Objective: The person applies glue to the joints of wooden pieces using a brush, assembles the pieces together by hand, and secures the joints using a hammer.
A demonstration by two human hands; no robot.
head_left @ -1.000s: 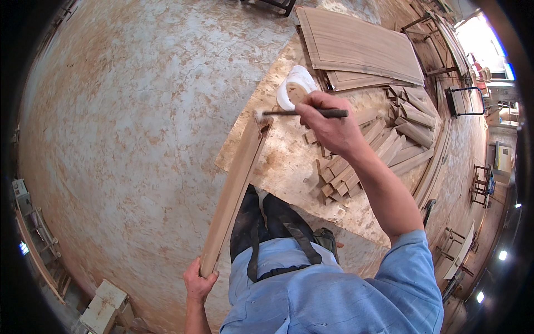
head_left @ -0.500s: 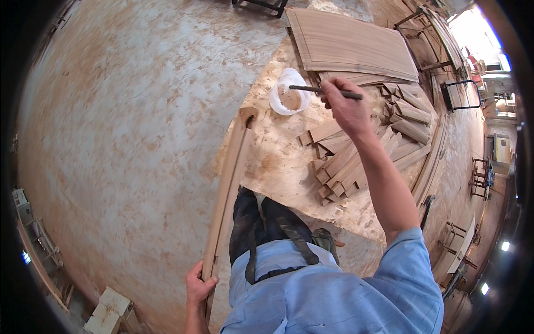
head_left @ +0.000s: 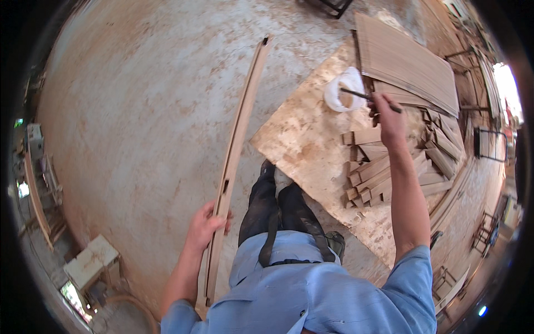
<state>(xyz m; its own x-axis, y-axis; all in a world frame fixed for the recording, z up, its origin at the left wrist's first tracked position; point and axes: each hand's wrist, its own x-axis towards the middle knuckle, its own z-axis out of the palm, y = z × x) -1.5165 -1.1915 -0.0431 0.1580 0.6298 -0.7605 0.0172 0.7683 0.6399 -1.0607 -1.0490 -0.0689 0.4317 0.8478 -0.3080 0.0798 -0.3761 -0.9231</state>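
My left hand (head_left: pixel 206 225) is closed around the lower part of a long wooden rail (head_left: pixel 245 111). Dark slots show along the rail, and its far end has a dark hole. It slants up and away, seen against the floor. In my right hand (head_left: pixel 389 122) is a thin dark stick (head_left: pixel 356 93), gripped near its back end. The stick's tip reaches over a white plastic tub (head_left: pixel 332 97) with light brown stuff inside. Whether the tip touches the contents, I cannot tell. The tub stands on a stained plywood sheet (head_left: pixel 295 133).
Right of the tub lie several short wooden pieces (head_left: pixel 370 173) in a loose heap. Behind them are stacked flat wooden panels (head_left: pixel 409 61). A black metal frame (head_left: pixel 489 143) stands at the far right, and a pale box-like stand (head_left: pixel 92 261) at the lower left.
The rail's far end has moved away from the plywood corner and now appears over the floor, with more of its length showing. The tub and plywood appear farther right as the view shifts.
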